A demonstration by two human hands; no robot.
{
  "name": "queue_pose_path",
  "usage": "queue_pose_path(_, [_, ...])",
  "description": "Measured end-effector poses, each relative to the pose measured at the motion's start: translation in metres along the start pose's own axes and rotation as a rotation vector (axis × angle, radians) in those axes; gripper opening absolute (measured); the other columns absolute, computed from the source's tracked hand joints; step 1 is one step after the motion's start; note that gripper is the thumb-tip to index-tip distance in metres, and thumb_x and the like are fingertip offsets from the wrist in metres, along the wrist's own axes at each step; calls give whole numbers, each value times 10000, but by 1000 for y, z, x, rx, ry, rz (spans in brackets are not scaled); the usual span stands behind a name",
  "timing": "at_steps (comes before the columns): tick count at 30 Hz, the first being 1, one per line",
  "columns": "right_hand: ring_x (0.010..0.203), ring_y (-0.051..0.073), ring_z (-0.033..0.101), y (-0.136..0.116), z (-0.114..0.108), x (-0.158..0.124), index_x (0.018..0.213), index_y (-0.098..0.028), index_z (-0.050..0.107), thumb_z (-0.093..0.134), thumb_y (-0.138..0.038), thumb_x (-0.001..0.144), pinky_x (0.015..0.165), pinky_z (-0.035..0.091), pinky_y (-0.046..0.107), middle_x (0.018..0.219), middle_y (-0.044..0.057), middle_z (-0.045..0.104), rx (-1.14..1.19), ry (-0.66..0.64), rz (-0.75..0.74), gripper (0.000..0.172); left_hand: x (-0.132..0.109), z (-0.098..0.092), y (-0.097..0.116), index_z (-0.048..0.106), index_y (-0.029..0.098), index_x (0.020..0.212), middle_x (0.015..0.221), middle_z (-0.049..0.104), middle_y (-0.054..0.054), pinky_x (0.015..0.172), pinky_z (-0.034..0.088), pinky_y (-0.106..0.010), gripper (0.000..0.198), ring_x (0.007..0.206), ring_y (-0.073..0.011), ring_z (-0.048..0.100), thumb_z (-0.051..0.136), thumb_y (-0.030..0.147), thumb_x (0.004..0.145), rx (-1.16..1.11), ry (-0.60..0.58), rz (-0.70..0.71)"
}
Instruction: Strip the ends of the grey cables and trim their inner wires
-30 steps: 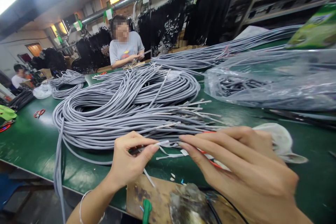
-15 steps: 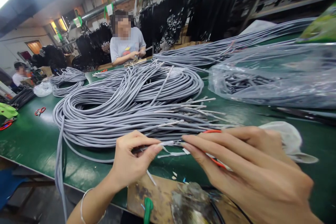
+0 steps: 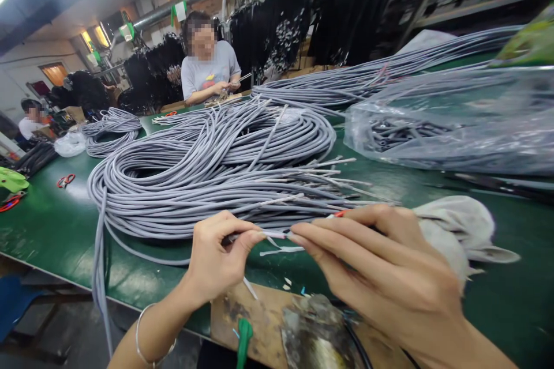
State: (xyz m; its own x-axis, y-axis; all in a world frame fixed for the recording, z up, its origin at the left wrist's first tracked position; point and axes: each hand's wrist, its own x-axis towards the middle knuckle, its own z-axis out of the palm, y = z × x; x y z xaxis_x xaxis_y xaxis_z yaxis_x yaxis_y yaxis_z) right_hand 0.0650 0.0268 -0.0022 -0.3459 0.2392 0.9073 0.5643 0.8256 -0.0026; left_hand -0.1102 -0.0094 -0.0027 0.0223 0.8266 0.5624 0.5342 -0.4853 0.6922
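Note:
My left hand (image 3: 225,253) pinches the stripped end of a grey cable between thumb and forefinger. From that grip the cable's white inner end (image 3: 273,234) points right, and a loose white strip (image 3: 281,250) hangs beside it. My right hand (image 3: 381,265) is closed at the fingertips on the tip of the cable's inner wires, close to my left thumb. An orange piece (image 3: 340,214), perhaps a scissor handle, shows behind the right fingers; I cannot tell whether it is held. Just beyond both hands lies a large coiled bundle of grey cables (image 3: 173,196), with pale stripped ends toward the right.
A clear plastic bag (image 3: 454,150) of dark pieces lies at right, near a whitish cloth (image 3: 459,225). Red-handled scissors (image 3: 66,180) rest on the green table (image 3: 56,230) at left. A stained board (image 3: 259,314) with a green-handled object (image 3: 244,340) is at the front. A co-worker (image 3: 210,72) sits opposite.
My right hand has shifted slightly left, nearer my left hand, and turned, so less orange shows behind it and more of the cloth is visible. My left hand keeps its pinch.

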Motion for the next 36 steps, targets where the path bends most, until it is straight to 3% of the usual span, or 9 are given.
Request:
queue_pose_path(6, [539, 111, 559, -2, 10, -4, 762, -200, 577, 538, -138, 857, 521, 436, 227, 628, -8, 650, 319, -85, 224, 120, 2, -2, -3, 726, 124, 731, 590, 629, -39, 464, 372, -202, 138, 505, -99, 500, 636, 211, 790, -42, 19, 39])
queue_pose_path(13, [386, 98, 472, 1, 14, 1, 585, -193, 565, 474, -483, 864, 335, 358, 196, 454, -19, 516, 701, -237, 685, 412, 0, 0, 2, 726, 125, 757, 631, 681, -42, 526, 458, -190, 84, 547, -102, 568, 645, 135, 778, -45, 50, 180])
queue_pose_path(15, [421, 100, 502, 3, 10, 4, 652, -188, 608, 505, -436, 859, 371, 393, 194, 514, -3, 566, 591, -159, 647, 339, 0, -1, 3, 722, 124, 766, 642, 684, -41, 538, 469, -188, 80, 561, -102, 576, 643, 123, 778, -13, 82, 201])
queue_pose_path(18, [471, 98, 533, 1, 3, 4, 832, -188, 656, 580, -271, 832, 447, 432, 201, 612, 10, 628, 411, -71, 372, 112, 1, -2, 3, 717, 120, 771, 634, 669, -40, 513, 457, -186, 81, 548, -101, 564, 639, 135, 784, 22, 78, 192])
queue_pose_path(20, [473, 100, 527, -2, 1, 2, 874, -194, 664, 591, -184, 817, 462, 422, 211, 579, -3, 608, 345, -55, 202, 94, 1, -3, 3, 712, 118, 767, 625, 656, -39, 490, 443, -187, 90, 534, -100, 549, 633, 152, 792, 41, 53, 196])
queue_pose_path(22, [459, 96, 514, -4, 1, 0, 814, -194, 673, 567, -144, 815, 445, 394, 212, 543, -11, 591, 345, -54, 193, 116, 2, -3, 2, 705, 113, 765, 632, 650, -44, 495, 444, -189, 105, 540, -102, 549, 613, 145, 805, 68, 10, 233])
queue_pose_path(26, [425, 93, 446, -3, 6, 1, 598, -177, 620, 584, -325, 783, 402, 334, 223, 514, -1, 569, 690, -342, 647, 240, 2, -3, -2, 688, 112, 783, 671, 657, -58, 525, 453, -205, 147, 582, -117, 580, 551, 116, 837, 156, -127, 358])
queue_pose_path(30, [409, 64, 307, 0, 12, 7, 492, -172, 501, 704, -552, 560, 384, 231, 215, 437, -45, 385, 1101, -606, 1132, 436, 1, -2, -5, 662, 127, 760, 647, 645, -38, 474, 413, -207, 171, 544, -107, 564, 521, 136, 856, 171, -227, 453])
queue_pose_path(36, [390, 29, 170, -9, 19, 3, 542, -175, 467, 726, -590, 509, 358, 118, 194, 442, -96, 265, 1322, -501, 1264, 489, -5, 7, 0, 643, 148, 751, 596, 607, -9, 466, 421, -192, 111, 510, -92, 536, 566, 160, 831, 143, 69, 464])
